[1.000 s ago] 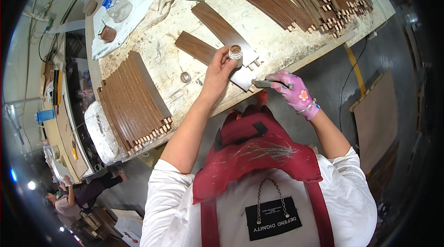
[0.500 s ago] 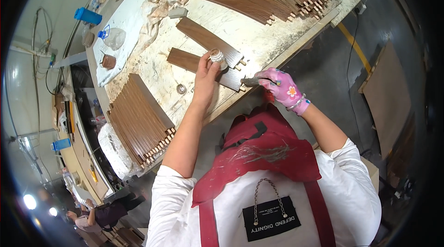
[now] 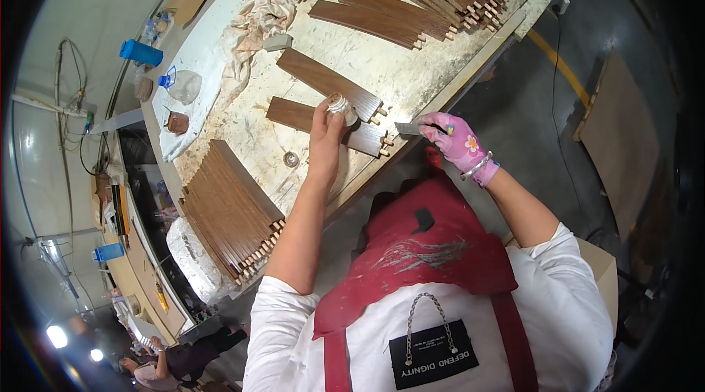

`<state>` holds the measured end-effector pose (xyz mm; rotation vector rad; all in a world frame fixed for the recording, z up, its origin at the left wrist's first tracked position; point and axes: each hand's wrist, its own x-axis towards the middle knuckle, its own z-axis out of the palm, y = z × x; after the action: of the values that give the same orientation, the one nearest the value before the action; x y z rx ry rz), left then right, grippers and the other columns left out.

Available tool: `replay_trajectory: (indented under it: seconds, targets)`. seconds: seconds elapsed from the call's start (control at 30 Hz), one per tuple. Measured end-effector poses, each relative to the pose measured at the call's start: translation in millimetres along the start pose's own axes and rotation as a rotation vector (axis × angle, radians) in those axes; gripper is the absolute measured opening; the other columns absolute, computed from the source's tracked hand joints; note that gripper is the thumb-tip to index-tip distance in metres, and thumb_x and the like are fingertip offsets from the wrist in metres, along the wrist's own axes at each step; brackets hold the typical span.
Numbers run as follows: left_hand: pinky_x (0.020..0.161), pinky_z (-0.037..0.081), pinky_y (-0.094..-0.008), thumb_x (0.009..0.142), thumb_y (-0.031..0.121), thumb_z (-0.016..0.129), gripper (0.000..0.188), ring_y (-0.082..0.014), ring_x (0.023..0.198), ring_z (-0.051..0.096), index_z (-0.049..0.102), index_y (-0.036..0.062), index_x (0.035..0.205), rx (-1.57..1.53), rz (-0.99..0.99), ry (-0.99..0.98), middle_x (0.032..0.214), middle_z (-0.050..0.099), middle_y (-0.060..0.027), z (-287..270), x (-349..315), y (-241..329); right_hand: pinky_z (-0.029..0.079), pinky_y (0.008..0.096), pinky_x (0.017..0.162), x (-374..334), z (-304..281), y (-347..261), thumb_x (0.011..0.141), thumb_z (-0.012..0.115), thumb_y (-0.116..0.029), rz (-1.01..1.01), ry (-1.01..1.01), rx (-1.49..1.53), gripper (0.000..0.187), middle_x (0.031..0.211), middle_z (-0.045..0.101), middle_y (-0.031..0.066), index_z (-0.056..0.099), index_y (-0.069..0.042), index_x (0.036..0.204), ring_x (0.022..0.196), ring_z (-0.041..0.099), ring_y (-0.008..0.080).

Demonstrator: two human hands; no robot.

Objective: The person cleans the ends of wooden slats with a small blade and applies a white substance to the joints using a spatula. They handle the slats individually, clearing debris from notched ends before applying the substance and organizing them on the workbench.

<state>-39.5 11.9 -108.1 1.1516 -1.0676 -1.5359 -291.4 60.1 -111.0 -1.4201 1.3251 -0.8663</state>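
My bare left hand point(image 3: 322, 141) is wrapped round a small uncapped jar point(image 3: 339, 106) with a pale threaded neck, holding it over the lower of two brown wooden boards point(image 3: 288, 113). The other board point(image 3: 317, 75) lies just beyond it, and both have short dowel pegs at their right ends. In a pink flowered glove, my right hand point(image 3: 457, 144) pinches a flat grey scraper point(image 3: 408, 128). Its blade is near the pegs at the table's front edge, apart from the wood. A small round lid point(image 3: 291, 159) rests on the table left of my left forearm.
Rows of pegged boards stand at the near left point(image 3: 229, 205), with more piled at the far side point(image 3: 389, 14). A crumpled cloth point(image 3: 253, 28), grey block point(image 3: 277, 42), clear jug point(image 3: 183, 85) and brown tub point(image 3: 176, 122) share the worktable point(image 3: 433, 84). Another person point(image 3: 165, 364) is at lower left.
My right hand has drawn the scraper slightly right, away from the lower board's end. My left hand still holds the jar over the board. The whole view has shifted a little.
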Motion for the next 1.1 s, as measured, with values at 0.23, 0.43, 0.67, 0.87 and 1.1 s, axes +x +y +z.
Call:
replay_trajectory:
  seconds: [0.23,0.43,0.67,0.87,1.1]
  targets:
    - [0.095,0.040,-0.0277,0.099,0.017,0.047,0.039,-0.0132,0.107,0.052,0.038,0.0062,0.135,-0.058,-0.018,0.031,0.119,0.055,-0.0066,3,-1,3,0.045,0.0363,0.084,23,-7,-6,0.084,0.065,-0.021,-0.296,-0.212,-0.059,0.032,0.098,0.063,0.0153,0.062,-0.003,0.111,0.091,0.061,0.0305]
    - [0.093,0.041,-0.0277,0.099,0.017,0.046,0.038,-0.0134,0.106,0.053,0.039,0.0057,0.134,-0.043,-0.022,0.093,0.119,0.055,-0.0064,9,-2,8,0.046,0.0399,0.078,53,-25,-10,0.091,0.053,-0.025,-0.371,-0.344,-0.331,0.030,0.094,0.061,0.0159,0.061,-0.008,0.114,0.088,0.059,0.0352]
    - [0.093,0.042,-0.0271,0.098,0.013,0.047,0.037,-0.0137,0.106,0.054,0.040,0.0044,0.132,-0.055,-0.089,0.168,0.119,0.056,-0.0069,14,-5,15,0.047,0.0281,0.069,88,-39,-14,0.092,0.049,-0.019,-0.063,-0.547,0.042,0.038,0.077,0.058,0.0059,0.055,-0.004,0.126,0.070,0.053,0.0123]
    - [0.096,0.040,-0.0269,0.094,0.010,0.054,0.040,-0.0139,0.108,0.053,0.043,0.0025,0.131,0.166,0.013,0.224,0.118,0.056,-0.0063,29,-10,16,0.049,0.0384,0.080,107,-44,-16,0.093,0.050,-0.029,-0.402,-0.412,-0.266,0.034,0.102,0.065,0.0160,0.061,-0.006,0.116,0.089,0.062,0.0326]
    - [0.090,0.042,-0.0248,0.095,0.012,0.051,0.039,-0.0139,0.104,0.054,0.041,-0.0010,0.131,0.090,0.064,0.262,0.114,0.057,-0.0095,32,54,31,0.048,0.0390,0.075,118,-38,-21,0.091,0.053,-0.027,-0.315,-0.314,-0.269,0.027,0.091,0.065,0.0161,0.066,-0.006,0.101,0.083,0.061,0.0330]
